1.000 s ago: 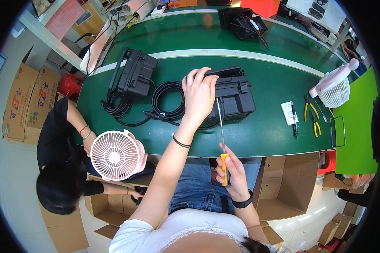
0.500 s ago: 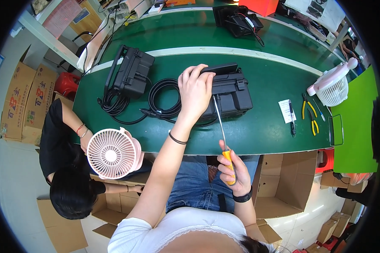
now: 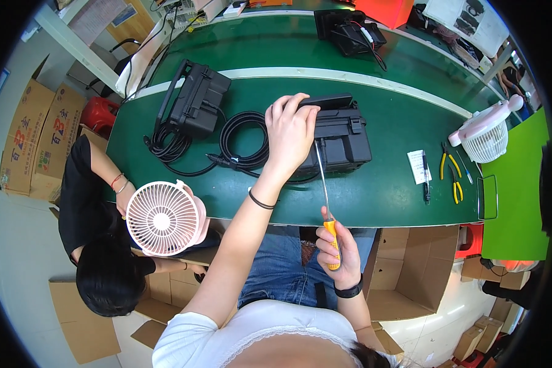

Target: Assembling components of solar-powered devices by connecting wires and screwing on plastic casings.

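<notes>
One view, head. Left hand (image 3: 290, 132) presses flat on black case (image 3: 332, 138), mid green bench (image 3: 374, 196). Right hand (image 3: 337, 253) is fisted around screwdriver (image 3: 324, 190), tip at case's near face. Risk: long shaft slips off, gouging the case.

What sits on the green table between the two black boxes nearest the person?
In the head view, a coiled black corrugated cable lies on the green table between the left black box and the box under the left hand.

Left hand (image 3: 289, 132) outstretched, fingers curled, right hand (image 3: 336, 253) fisted low
</notes>
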Action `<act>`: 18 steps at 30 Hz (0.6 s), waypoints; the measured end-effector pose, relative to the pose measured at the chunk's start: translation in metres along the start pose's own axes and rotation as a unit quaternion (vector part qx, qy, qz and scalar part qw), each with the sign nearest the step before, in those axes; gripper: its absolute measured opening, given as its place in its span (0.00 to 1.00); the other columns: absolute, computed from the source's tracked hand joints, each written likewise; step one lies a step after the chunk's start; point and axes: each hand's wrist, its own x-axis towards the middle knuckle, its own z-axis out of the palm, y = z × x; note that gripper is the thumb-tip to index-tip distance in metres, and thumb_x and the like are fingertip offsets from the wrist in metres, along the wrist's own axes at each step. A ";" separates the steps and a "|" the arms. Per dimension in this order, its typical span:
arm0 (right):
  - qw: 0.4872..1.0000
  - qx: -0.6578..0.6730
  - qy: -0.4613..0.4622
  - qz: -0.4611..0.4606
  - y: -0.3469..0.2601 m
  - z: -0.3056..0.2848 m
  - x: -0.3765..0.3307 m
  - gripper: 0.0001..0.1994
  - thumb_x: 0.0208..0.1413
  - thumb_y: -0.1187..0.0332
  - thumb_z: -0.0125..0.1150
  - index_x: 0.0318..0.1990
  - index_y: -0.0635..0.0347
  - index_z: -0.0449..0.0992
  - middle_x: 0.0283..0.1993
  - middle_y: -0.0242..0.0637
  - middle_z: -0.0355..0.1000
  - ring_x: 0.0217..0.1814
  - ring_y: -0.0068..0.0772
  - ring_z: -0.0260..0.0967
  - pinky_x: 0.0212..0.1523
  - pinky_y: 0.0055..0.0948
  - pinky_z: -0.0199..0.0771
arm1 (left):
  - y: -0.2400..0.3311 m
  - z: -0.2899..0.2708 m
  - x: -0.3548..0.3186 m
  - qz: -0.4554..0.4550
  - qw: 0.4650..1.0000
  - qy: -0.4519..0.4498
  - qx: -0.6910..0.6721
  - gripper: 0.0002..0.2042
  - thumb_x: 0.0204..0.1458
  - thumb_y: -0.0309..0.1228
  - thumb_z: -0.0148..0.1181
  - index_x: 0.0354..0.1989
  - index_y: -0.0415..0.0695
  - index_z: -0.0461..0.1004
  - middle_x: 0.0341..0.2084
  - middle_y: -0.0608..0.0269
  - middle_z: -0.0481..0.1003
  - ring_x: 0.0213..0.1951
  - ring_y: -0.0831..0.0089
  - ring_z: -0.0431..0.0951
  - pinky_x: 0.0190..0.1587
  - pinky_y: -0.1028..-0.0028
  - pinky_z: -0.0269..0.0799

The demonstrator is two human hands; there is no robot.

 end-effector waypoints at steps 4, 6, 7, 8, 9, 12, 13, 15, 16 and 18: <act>0.999 -0.029 0.026 -0.036 0.011 0.006 0.003 0.20 0.72 0.63 0.42 0.69 0.49 0.59 0.32 0.28 0.59 0.23 0.15 0.54 0.17 0.15 0.57 | 0.000 0.000 0.000 -0.001 1.000 0.004 -0.001 0.09 0.60 0.33 0.56 0.40 0.49 0.84 0.49 0.65 0.77 0.55 0.60 0.70 0.60 0.59 0.61; 0.994 -0.088 0.041 -0.057 0.016 0.009 0.004 0.20 0.72 0.63 0.43 0.69 0.49 0.59 0.33 0.28 0.60 0.23 0.15 0.55 0.18 0.15 0.58 | 0.001 0.001 0.001 0.000 1.000 0.002 -0.001 0.10 0.61 0.34 0.56 0.40 0.49 0.84 0.49 0.65 0.76 0.55 0.60 0.70 0.60 0.58 0.61; 0.984 -0.147 0.054 -0.080 0.018 0.010 0.005 0.21 0.72 0.63 0.44 0.69 0.49 0.58 0.33 0.28 0.61 0.24 0.15 0.56 0.19 0.15 0.59 | 0.001 0.001 0.001 0.000 1.000 0.002 0.001 0.10 0.61 0.34 0.56 0.40 0.49 0.84 0.49 0.65 0.76 0.55 0.60 0.70 0.60 0.58 0.61; 0.984 -0.147 0.054 -0.079 0.019 0.012 0.005 0.21 0.72 0.63 0.44 0.69 0.49 0.58 0.33 0.28 0.61 0.24 0.15 0.56 0.19 0.15 0.59 | 0.001 0.002 0.001 -0.001 1.000 0.002 0.002 0.10 0.61 0.34 0.56 0.40 0.49 0.84 0.49 0.65 0.76 0.55 0.60 0.70 0.60 0.58 0.61; 0.970 -0.213 0.075 -0.095 0.021 0.014 0.006 0.21 0.71 0.64 0.46 0.69 0.49 0.59 0.34 0.29 0.61 0.24 0.16 0.57 0.20 0.16 0.61 | 0.001 0.002 0.001 -0.001 1.000 0.003 0.001 0.10 0.60 0.34 0.56 0.40 0.49 0.84 0.50 0.65 0.76 0.56 0.60 0.70 0.60 0.58 0.61; 0.938 -0.313 0.095 -0.113 0.017 0.012 0.007 0.21 0.71 0.64 0.48 0.68 0.50 0.59 0.35 0.30 0.63 0.25 0.17 0.59 0.21 0.18 0.63 | 0.000 0.001 0.000 -0.002 1.000 0.004 -0.001 0.10 0.60 0.34 0.56 0.39 0.48 0.84 0.50 0.65 0.76 0.56 0.61 0.70 0.60 0.58 0.61; 0.925 -0.349 0.095 -0.116 0.014 0.010 0.007 0.21 0.70 0.64 0.49 0.68 0.50 0.60 0.35 0.31 0.63 0.26 0.17 0.59 0.22 0.18 0.65 | 0.000 0.001 0.000 -0.002 1.000 0.006 -0.001 0.10 0.60 0.34 0.56 0.39 0.48 0.84 0.50 0.64 0.76 0.56 0.61 0.70 0.60 0.59 0.61; 0.922 -0.359 0.092 -0.113 0.009 0.011 0.006 0.20 0.70 0.65 0.49 0.67 0.51 0.60 0.35 0.31 0.63 0.25 0.18 0.59 0.22 0.19 0.65 | -0.001 0.001 0.000 0.000 1.000 0.007 -0.004 0.10 0.60 0.34 0.56 0.39 0.48 0.84 0.49 0.64 0.76 0.56 0.60 0.70 0.60 0.59 0.61; 0.938 -0.322 0.082 -0.100 0.007 0.012 0.005 0.20 0.70 0.65 0.48 0.67 0.51 0.60 0.35 0.31 0.62 0.25 0.18 0.59 0.22 0.19 0.65 | -0.001 0.000 0.001 0.001 1.000 0.008 -0.005 0.09 0.60 0.34 0.56 0.39 0.47 0.83 0.49 0.64 0.76 0.56 0.60 0.70 0.60 0.59 0.61; 0.964 -0.248 0.063 -0.074 0.006 0.014 0.003 0.20 0.71 0.64 0.47 0.67 0.51 0.60 0.34 0.30 0.61 0.25 0.18 0.58 0.21 0.18 0.64 | -0.001 0.001 0.001 0.004 1.000 0.018 -0.015 0.08 0.58 0.33 0.58 0.37 0.46 0.83 0.48 0.64 0.76 0.55 0.61 0.69 0.60 0.58 0.60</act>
